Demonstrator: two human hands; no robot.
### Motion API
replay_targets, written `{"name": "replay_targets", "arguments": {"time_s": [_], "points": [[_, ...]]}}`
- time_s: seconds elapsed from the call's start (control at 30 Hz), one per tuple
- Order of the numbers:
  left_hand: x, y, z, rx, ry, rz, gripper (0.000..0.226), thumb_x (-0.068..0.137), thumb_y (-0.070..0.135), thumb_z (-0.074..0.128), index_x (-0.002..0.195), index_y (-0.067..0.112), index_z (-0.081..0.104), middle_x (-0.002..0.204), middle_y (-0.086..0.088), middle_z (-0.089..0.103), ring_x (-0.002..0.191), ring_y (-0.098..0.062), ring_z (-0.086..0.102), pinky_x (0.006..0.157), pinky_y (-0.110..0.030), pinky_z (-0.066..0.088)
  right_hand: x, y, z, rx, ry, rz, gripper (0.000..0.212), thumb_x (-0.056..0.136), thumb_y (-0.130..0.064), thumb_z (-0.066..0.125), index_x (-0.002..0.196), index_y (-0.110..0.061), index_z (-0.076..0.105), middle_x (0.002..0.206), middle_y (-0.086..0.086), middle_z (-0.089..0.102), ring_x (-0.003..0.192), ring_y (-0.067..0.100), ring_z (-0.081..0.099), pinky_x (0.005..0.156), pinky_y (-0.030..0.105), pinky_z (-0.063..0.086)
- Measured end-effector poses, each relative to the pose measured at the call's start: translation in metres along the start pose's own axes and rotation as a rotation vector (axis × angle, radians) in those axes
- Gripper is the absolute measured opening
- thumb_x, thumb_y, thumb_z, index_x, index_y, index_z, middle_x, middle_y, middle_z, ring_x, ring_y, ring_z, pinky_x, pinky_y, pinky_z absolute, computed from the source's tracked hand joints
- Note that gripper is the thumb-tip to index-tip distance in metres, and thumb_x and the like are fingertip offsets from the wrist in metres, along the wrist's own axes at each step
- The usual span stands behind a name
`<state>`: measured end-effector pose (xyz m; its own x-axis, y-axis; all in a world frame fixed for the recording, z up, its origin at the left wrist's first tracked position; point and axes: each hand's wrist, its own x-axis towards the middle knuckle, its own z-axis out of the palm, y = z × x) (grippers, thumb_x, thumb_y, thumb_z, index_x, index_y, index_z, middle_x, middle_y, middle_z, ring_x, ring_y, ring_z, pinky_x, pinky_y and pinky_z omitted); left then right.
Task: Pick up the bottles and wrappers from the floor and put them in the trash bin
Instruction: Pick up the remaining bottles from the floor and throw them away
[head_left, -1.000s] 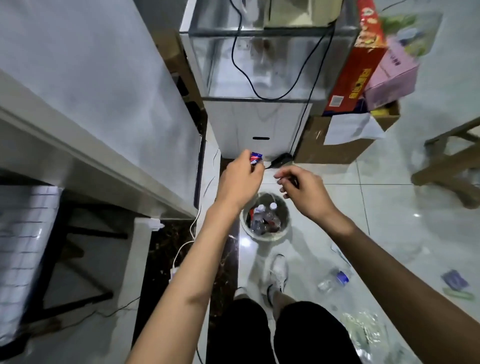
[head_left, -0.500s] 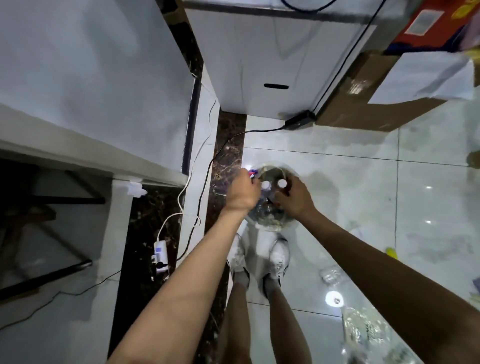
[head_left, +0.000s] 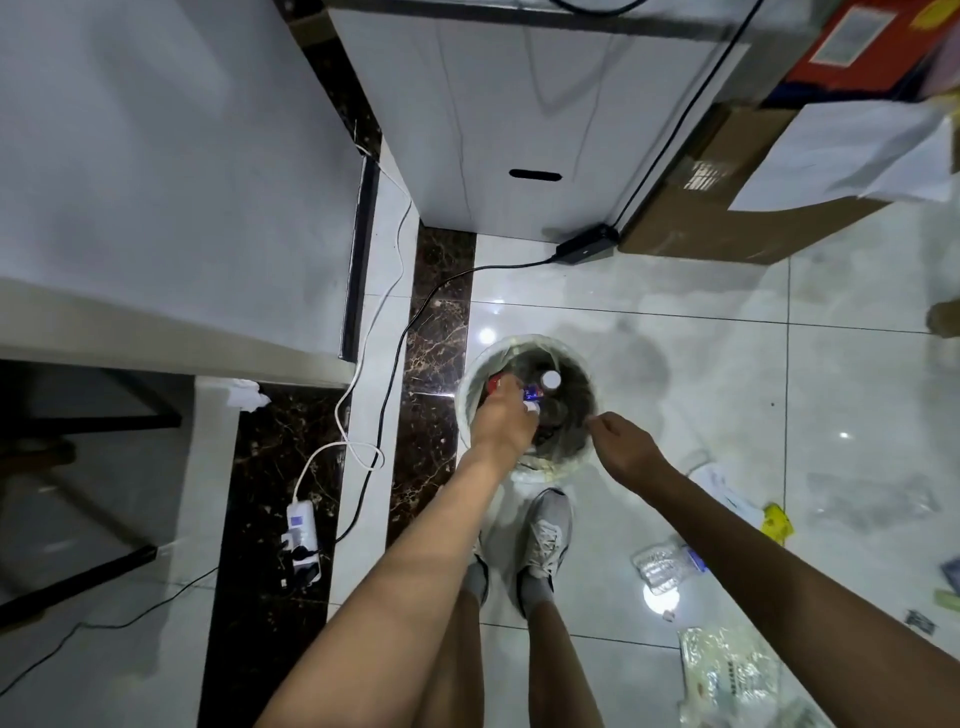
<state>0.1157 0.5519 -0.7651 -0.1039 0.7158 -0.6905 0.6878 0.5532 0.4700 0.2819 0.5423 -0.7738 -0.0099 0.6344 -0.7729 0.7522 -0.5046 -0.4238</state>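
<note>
The round trash bin (head_left: 577, 364) stands on the tiled floor just ahead of my feet, with a white-capped bottle (head_left: 549, 379) and other litter inside. My left hand (head_left: 501, 423) reaches down into the bin's left side, fingertips pinched on a small blue and red wrapper (head_left: 531, 393). At the bin's right rim hovers my right hand (head_left: 626, 449), fingers curled together with nothing visible in them. On the floor to my right lie a crushed clear bottle (head_left: 661, 564), a clear plastic wrapper (head_left: 727, 675), a yellow wrapper (head_left: 776, 522) and a white paper (head_left: 722, 483).
A white cabinet (head_left: 519, 130) and a cardboard box (head_left: 727, 223) stand beyond the bin. A black adapter (head_left: 587, 247) and its cable run across the floor; a power strip (head_left: 301, 525) lies to the left beside a desk (head_left: 156, 182). My shoes (head_left: 550, 530) stand just behind the bin.
My left hand has gone lower into the bin with the wrapper. My right hand has pulled back out to the bin's right rim. The view has tilted further down.
</note>
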Motion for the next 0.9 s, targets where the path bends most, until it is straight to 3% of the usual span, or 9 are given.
{"name": "replay_targets", "arguments": {"time_s": [0.3, 0.43, 0.6, 0.77, 0.9], "points": [[-0.001, -0.007, -0.015, 0.118, 0.008, 0.051, 0.043, 0.094, 0.013, 0.050, 0.137, 0.019, 0.046, 0.114, -0.005, 0.065, 0.099, -0.025, 0.064, 0.075, -0.031, 0.048, -0.001, -0.009, 0.011, -0.009, -0.040, -0.042, 0.027, 0.099, -0.032, 0.046, 0.108, -0.015, 0.065, 0.112, 0.006, 0.067, 0.105, 0.026, 0.059, 0.080, 0.027, 0.038], [-0.009, 0.011, -0.049, 0.176, 0.045, 0.090, 0.026, 0.097, 0.022, 0.049, 0.123, 0.022, 0.053, 0.101, 0.000, 0.065, 0.082, -0.017, 0.059, 0.060, -0.025, 0.043, -0.012, -0.040, -0.010, 0.033, -0.027, -0.138, 0.021, 0.094, -0.026, 0.049, 0.108, -0.022, 0.065, 0.107, -0.001, 0.067, 0.099, 0.019, 0.060, 0.078, 0.025, 0.038], [-0.048, 0.062, -0.115, 0.311, 0.103, 0.199, 0.026, 0.093, 0.023, 0.053, 0.118, 0.023, 0.057, 0.106, -0.001, 0.070, 0.095, -0.025, 0.065, 0.079, -0.035, 0.051, -0.051, -0.098, -0.062, 0.071, 0.048, -0.256, 0.021, 0.091, -0.021, 0.052, 0.109, -0.021, 0.064, 0.107, -0.003, 0.067, 0.096, 0.017, 0.059, 0.081, 0.026, 0.042], [-0.102, 0.141, -0.186, 0.507, 0.180, 0.289, 0.027, 0.091, 0.024, 0.051, 0.116, 0.024, 0.061, 0.117, -0.009, 0.067, 0.109, -0.031, 0.061, 0.081, -0.033, 0.045, -0.109, -0.162, -0.137, -0.134, 0.119, -0.340, 0.027, 0.091, -0.023, 0.050, 0.114, -0.018, 0.062, 0.115, 0.007, 0.067, 0.107, 0.027, 0.061, 0.093, 0.036, 0.049], [-0.163, 0.213, -0.231, 0.587, 0.256, 0.405, 0.027, 0.093, 0.028, 0.050, 0.117, 0.026, 0.061, 0.120, -0.007, 0.067, 0.112, -0.030, 0.060, 0.087, -0.035, 0.047, -0.177, -0.198, -0.203, -0.161, 0.265, -0.359, 0.025, 0.089, -0.028, 0.051, 0.110, -0.020, 0.063, 0.116, 0.007, 0.068, 0.110, 0.030, 0.061, 0.089, 0.035, 0.051]]}}
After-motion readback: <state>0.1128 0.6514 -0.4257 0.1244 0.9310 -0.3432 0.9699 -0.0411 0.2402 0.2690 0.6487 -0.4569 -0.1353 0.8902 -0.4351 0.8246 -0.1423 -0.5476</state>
